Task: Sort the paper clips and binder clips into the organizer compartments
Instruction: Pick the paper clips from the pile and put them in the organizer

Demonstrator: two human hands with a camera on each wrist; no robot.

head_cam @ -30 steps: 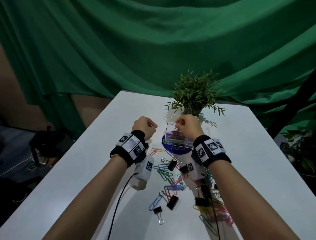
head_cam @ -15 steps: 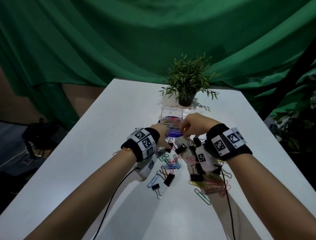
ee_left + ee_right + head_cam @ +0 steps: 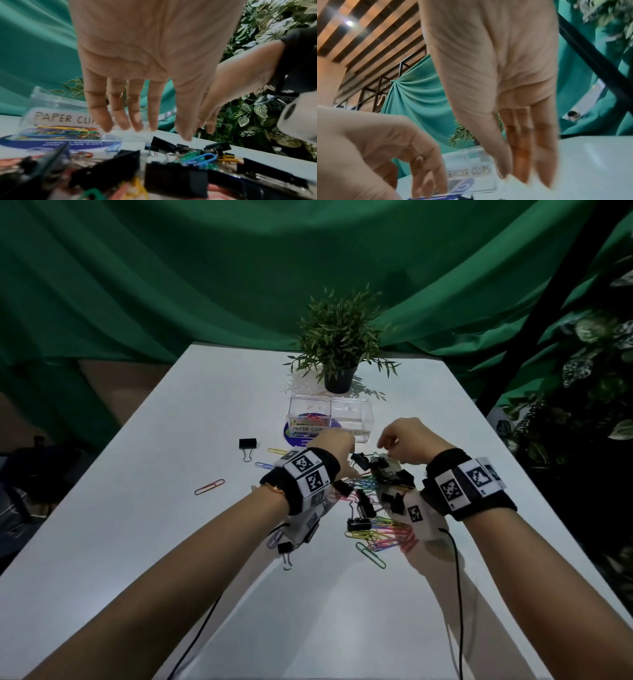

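A clear two-compartment organizer (image 3: 363, 419) stands before the plant. Its left compartment (image 3: 56, 129), labelled PAPER CLIPS, holds coloured paper clips. The right one (image 3: 471, 171), labelled BINDER CLIPS, looks empty. A mixed pile (image 3: 371, 494) of black binder clips (image 3: 175, 180) and coloured paper clips (image 3: 204, 158) lies nearer to me. My left hand (image 3: 344, 453) hovers over the pile's far left, fingers (image 3: 135, 121) pointing down and holding nothing. Beside it my right hand (image 3: 387, 446) hangs over the far end of the pile, fingers (image 3: 520, 169) straight and empty.
A potted plant (image 3: 339, 350) stands behind the organizer. Stray clips lie left of the pile: a black binder clip (image 3: 247, 444), yellow (image 3: 277, 451), blue (image 3: 263, 465) and pink (image 3: 209, 487) paper clips. Another binder clip (image 3: 286, 551) lies under my left wrist. Green drapes hang behind the white table (image 3: 137, 542).
Both hands have drawn back from the organizer toward me and dropped to the clip pile. The left hand has opened from a fist. The organizer now stands uncovered.
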